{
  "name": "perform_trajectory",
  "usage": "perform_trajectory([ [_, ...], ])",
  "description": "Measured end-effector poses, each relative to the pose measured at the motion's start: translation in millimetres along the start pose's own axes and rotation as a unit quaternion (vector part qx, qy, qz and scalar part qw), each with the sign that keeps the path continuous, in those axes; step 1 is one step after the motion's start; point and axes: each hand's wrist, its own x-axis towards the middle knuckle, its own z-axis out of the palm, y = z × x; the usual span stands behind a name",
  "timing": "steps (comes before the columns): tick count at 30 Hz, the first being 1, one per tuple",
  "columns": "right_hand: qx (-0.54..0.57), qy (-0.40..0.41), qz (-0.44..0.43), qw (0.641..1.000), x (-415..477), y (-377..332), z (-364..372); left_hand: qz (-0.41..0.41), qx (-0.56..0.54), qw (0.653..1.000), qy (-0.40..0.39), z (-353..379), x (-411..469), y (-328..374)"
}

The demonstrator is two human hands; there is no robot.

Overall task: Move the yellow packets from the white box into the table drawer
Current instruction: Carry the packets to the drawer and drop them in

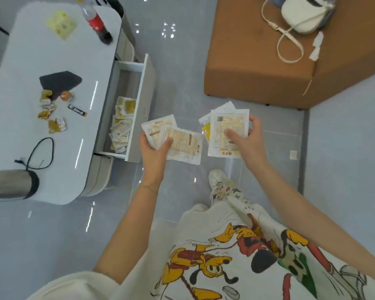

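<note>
Standing by the white table (30, 61); its drawer (142, 94) is open, with a heap of yellow packets (122, 124) inside. Brown ottoman (258, 72) is off to the right. White box not in view. Left hand (153, 146) grips a fanned left bunch (182, 144), thumb on top and fingers curled under. Right hand (247, 137) pinches the right stack (227, 128) the same way, thumb across the printed face. Both loads hang over the floor: left bunch just beside the drawer front, right stack further off. My read: flat sachets, light, floppy, slick on each other, so a loose pinch lets them fan and slip. Clamp mid-stack across the faces, release low in the drawer.
</note>
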Motion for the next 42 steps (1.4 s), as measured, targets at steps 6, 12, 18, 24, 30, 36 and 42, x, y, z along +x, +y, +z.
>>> perform_trajectory([
  [6,-0.058,-0.092,-0.024,0.994,58,-45,33,-0.005,-0.058,0.992,0.113,-10,27,21],
  [12,-0.096,-0.158,-0.054,0.981,104,-85,85,-0.022,-0.131,0.968,0.211,-33,54,30],
  [18,-0.118,-0.215,-0.05,0.968,144,-123,171,-0.036,-0.196,0.937,0.287,-84,96,37],
  [24,-0.167,-0.204,-0.106,0.959,177,-156,261,-0.055,-0.236,0.908,0.342,-139,151,46],
  [30,-0.092,-0.198,0.01,0.976,218,-179,333,-0.087,-0.24,0.898,0.357,-165,199,55],
  [36,-0.129,-0.22,0.047,0.966,282,-167,401,-0.132,-0.286,0.87,0.379,-165,258,40],
  [42,-0.216,-0.241,0.069,0.944,379,-74,484,-0.209,-0.289,0.868,0.344,-158,355,-42],
])
